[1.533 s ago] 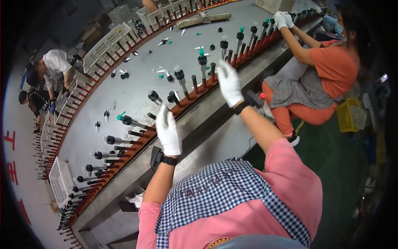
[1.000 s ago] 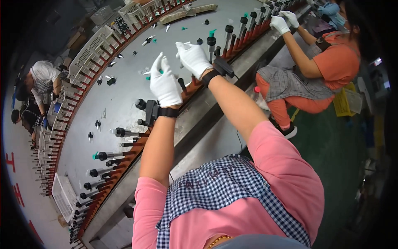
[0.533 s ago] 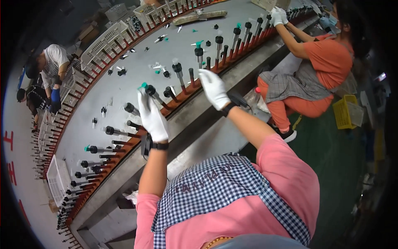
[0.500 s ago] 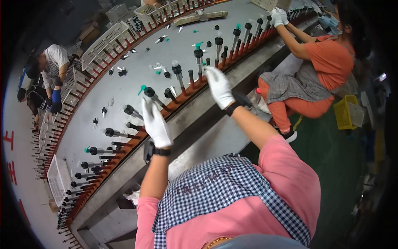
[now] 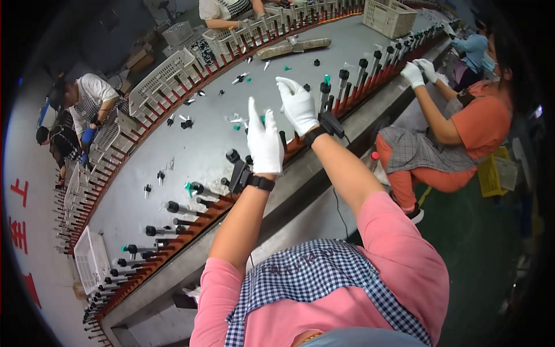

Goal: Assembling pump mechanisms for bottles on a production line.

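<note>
Both my hands wear white gloves and are raised side by side over the near row of upright pegs. My left hand (image 5: 265, 144) has its fingers stretched and apart, and I see nothing held in it. My right hand (image 5: 299, 109), just beyond it, is also open, with its fingers extended and slightly bent. Beneath the hands runs a brown peg rail (image 5: 217, 209). Its pegs carry black-collared, pump-like parts with clear sleeves, one with a green top (image 5: 196, 189) left of my left wrist and another (image 5: 325, 88) right of my right hand. The pegs directly behind my hands are hidden.
Loose black, white and green parts (image 5: 185, 122) lie on the grey tabletop (image 5: 202, 144). White baskets (image 5: 92, 260) stand along the far rail. At the right sits a co-worker in orange (image 5: 480, 124); other people work across the table. A yellow crate (image 5: 491, 176) is on the floor.
My left hand has moved right and away from me, closer to my right hand. The capped parts on the near rail have shifted toward the lower left. The view has turned slightly.
</note>
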{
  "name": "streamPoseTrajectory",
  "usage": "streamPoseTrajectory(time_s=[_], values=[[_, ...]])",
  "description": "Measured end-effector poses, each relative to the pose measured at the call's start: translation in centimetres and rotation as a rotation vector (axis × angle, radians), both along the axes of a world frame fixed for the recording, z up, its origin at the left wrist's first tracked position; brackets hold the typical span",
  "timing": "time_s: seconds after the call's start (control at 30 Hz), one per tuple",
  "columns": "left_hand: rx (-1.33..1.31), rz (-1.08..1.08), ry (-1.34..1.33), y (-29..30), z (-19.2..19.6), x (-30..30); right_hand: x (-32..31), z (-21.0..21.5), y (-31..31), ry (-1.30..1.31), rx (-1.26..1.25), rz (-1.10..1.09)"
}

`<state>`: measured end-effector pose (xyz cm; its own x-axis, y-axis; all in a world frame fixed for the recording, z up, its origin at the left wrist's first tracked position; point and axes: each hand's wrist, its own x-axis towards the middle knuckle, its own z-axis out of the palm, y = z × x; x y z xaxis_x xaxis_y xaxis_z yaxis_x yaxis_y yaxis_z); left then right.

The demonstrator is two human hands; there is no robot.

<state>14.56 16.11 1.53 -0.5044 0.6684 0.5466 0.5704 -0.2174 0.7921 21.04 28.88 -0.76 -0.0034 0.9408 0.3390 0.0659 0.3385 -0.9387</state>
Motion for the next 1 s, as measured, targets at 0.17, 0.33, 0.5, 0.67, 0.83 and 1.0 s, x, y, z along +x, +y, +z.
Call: streamPoseTrajectory(time_s=[0.17, 0.33, 0.5, 0.67, 0.83, 1.0], values=[[0.027, -0.111, -0.547, 0.9, -1.6, -2.7, -3.2, -1.1, -2.8, 0.074, 0.187, -0.010], [0.081, -0.139, -0.563, -1.8, -2.4, -5.1, -5.1, -1.7, -6.1, 0.101, 0.071, 0.073], [0.147, -0.056, -0.535, -5.9, -2.8, -5.0, -2.9, -2.4, -10.8, 0.071, 0.161, 0.129], [0.006, 0.081, -0.299, -11.0, -6.4, -5.4, 3.2, -5.8, -11.9, 0.122, 0.076, 0.121], [-0.169, -0.112, -0.295, -13.1, -8.9, -1.8, 4.4, -2.8, -5.2, -0.009, 0.166, -0.125], [-0.027, -0.134, -0.062, -5.2, -1.6, -0.6, 1.1, -0.2, -1.3, -0.005, -0.196, 0.295]])
